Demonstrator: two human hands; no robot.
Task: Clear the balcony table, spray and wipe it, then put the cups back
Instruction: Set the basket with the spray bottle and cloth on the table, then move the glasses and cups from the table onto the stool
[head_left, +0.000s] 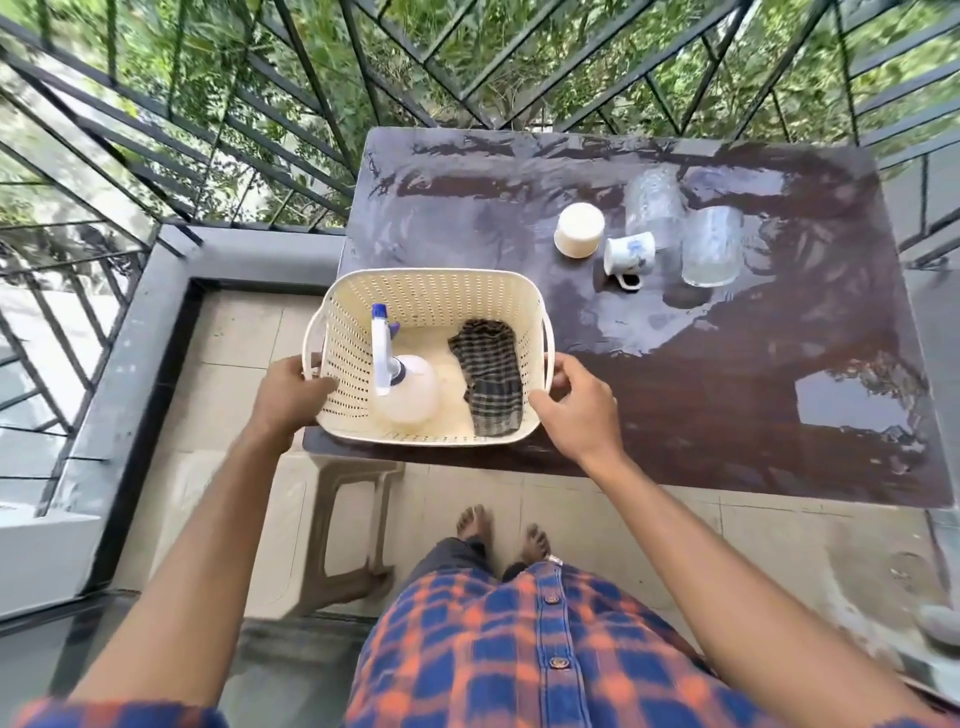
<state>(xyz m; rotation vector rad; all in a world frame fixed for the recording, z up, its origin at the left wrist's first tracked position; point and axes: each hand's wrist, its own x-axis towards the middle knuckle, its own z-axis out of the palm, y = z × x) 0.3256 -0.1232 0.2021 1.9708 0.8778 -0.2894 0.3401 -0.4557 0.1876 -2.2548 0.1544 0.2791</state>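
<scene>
Both hands are on the basket (441, 306), which sits on the table (675, 395) at its 7 o'clock corner.

**Grip**
- L hand (291, 392): thumb pressed to the outer wall, fingers hooked behind the L handle.
- R hand (576, 400): thumb on the wall, fingers curled at the R handle, clamping that side.
- Basket looks to be resting on the top, not lifted, but can't be sure.

**In the basket**
- Bottle (405, 389) is on the 9 o'clock side, w/ its trigger head pointing to 12.
- Cloth (491, 379) lies along the 3 o'clock side, apart from the bottle.

**Cups**
- All are grouped on the table at approx 1 o'clock, well apart from the basket.
- White cup (579, 228) looks mouth-down.
- Mug (628, 254) is just beside it at 3 and seems to lie on its side.
- Near glass (711, 249) is at the mug's 3 o'clock, far glass (652, 200) at its 12.

**Progress (my read)**
- The top is glossy w/ streaky, wet-looking patches.
- Bottle and cloth are both stowed and the cups are on the table.
- That fits spray, wipe and cups-back all being done, w/ only the basket left to carry off.
- It could also be the very start, w/ the kit just set down and nothing cleared.
- The wet streaks tip me toward the end, but I can't settle it from this view.
</scene>
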